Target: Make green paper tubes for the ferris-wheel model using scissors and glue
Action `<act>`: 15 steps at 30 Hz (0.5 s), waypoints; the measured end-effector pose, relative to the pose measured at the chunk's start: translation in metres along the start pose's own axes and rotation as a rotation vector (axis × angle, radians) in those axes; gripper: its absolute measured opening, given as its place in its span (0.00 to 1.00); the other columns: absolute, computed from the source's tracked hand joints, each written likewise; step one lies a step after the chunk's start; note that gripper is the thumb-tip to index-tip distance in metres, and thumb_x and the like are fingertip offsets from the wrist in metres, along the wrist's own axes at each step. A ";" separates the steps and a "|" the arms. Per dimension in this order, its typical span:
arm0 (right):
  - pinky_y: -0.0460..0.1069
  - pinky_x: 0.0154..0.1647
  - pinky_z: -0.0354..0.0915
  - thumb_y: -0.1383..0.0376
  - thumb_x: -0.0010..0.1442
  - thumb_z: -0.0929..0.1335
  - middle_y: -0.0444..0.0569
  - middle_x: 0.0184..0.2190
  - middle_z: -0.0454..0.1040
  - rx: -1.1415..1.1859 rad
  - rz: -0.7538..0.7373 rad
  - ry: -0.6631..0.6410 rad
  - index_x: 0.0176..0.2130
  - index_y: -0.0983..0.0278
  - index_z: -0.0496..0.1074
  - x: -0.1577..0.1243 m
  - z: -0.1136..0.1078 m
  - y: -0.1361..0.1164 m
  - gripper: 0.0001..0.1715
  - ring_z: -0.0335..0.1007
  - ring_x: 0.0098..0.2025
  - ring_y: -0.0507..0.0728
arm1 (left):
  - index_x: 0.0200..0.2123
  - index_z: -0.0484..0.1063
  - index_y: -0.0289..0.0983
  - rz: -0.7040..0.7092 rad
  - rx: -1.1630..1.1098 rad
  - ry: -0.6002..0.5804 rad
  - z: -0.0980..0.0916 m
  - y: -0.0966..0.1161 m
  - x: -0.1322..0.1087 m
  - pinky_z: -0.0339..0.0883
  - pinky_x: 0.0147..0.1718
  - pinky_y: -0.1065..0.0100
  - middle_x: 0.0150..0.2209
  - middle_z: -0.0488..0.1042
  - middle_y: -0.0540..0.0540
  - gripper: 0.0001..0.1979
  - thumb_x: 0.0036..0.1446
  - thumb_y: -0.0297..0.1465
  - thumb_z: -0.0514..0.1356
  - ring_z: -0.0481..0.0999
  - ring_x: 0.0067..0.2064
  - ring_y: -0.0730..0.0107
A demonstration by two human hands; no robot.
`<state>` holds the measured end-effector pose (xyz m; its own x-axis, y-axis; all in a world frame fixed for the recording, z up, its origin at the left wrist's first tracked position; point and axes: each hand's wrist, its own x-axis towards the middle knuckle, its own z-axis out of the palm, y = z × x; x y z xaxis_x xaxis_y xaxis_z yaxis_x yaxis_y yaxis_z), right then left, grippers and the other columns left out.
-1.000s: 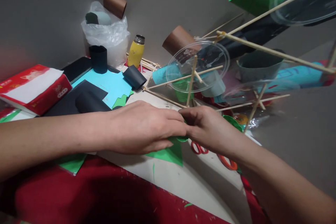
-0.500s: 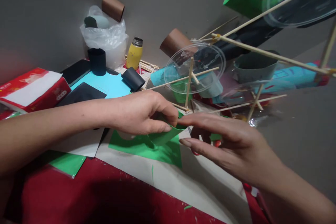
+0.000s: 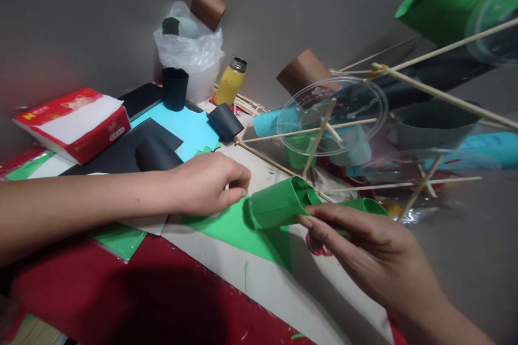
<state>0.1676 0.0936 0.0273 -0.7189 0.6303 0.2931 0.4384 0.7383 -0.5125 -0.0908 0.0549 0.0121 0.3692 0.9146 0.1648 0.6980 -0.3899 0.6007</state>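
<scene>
My right hand (image 3: 364,242) pinches the rim of a green paper tube (image 3: 279,204) between thumb and fingers. The tube lies tilted over a green paper sheet (image 3: 259,245), its folded open end towards my right hand. My left hand (image 3: 214,183) is closed just left of the tube, apart from it, thumb against the curled fingers and nothing showing between them; its other fingertips are hidden. Beneath my right hand, red scissor handles (image 3: 318,248) show in part. Another green paper tube (image 3: 364,206) is partly hidden behind my right hand.
A wooden stick frame (image 3: 319,140) with clear plastic lids (image 3: 376,102) and paper tubes rises at the right. Behind stand a yellow bottle (image 3: 230,85), a white plastic bag (image 3: 194,59) and black paper tubes (image 3: 175,89). A red tissue pack (image 3: 76,124) sits left, near blue paper (image 3: 182,129).
My left hand has let go of the green paper tube and drawn left. My right hand has closed on the tube's rim. The view has shifted, so the surroundings appear farther right.
</scene>
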 end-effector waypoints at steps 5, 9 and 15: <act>0.42 0.18 0.65 0.67 0.65 0.67 0.41 0.17 0.73 -0.098 -0.099 -0.002 0.35 0.64 0.74 0.003 0.014 -0.004 0.06 0.70 0.17 0.49 | 0.27 0.74 0.37 -0.015 0.107 -0.067 0.011 -0.006 -0.006 0.53 0.25 0.69 0.27 0.76 0.48 0.07 0.55 0.26 0.57 0.70 0.28 0.69; 0.42 0.21 0.67 0.68 0.66 0.66 0.42 0.17 0.73 -0.156 -0.157 -0.023 0.34 0.63 0.73 0.004 0.019 -0.007 0.07 0.72 0.19 0.50 | 0.28 0.74 0.37 -0.044 0.126 -0.060 0.014 -0.010 -0.004 0.49 0.23 0.69 0.24 0.74 0.49 0.08 0.55 0.25 0.56 0.66 0.25 0.70; 0.42 0.20 0.66 0.70 0.65 0.66 0.43 0.23 0.78 -0.155 -0.189 -0.029 0.38 0.61 0.71 0.004 0.025 -0.011 0.05 0.72 0.19 0.49 | 0.30 0.73 0.38 -0.067 0.129 -0.051 0.019 -0.015 -0.003 0.48 0.23 0.68 0.26 0.74 0.48 0.07 0.56 0.26 0.55 0.66 0.26 0.69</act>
<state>0.1468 0.0819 0.0142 -0.8103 0.4721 0.3472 0.3706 0.8717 -0.3205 -0.0906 0.0554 -0.0125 0.3473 0.9338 0.0860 0.7942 -0.3416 0.5026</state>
